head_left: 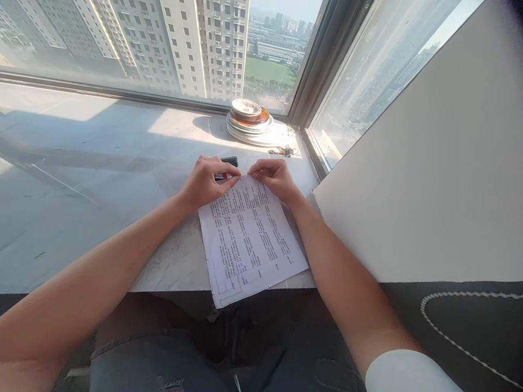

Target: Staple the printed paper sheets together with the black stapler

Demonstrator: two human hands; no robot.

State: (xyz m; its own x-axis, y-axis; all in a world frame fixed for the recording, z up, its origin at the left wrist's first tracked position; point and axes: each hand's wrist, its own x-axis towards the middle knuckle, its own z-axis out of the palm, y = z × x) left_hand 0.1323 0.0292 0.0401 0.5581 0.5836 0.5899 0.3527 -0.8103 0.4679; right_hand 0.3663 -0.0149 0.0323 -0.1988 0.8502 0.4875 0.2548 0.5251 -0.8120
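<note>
A printed sheet of paper [249, 239] lies on the ledge, its near corner jutting past the front edge. My left hand [210, 179] pinches the top edge of the sheet between thumb and fingers. Close by on the right, my right hand [272, 177] pinches the same far edge, fingers curled. Only a small gap separates the two sets of fingertips. Partly hidden behind my left hand is a black object [230, 161], possibly a stapler; its full shape cannot be made out.
Near the window corner stands a stack of plates [250, 130], with an amber dish and small patterned plates on top. Small dark items, perhaps keys [284, 152], lie beside it. A white wall [429, 163] bounds the right side. A beaded cord [441, 326] hangs at lower right.
</note>
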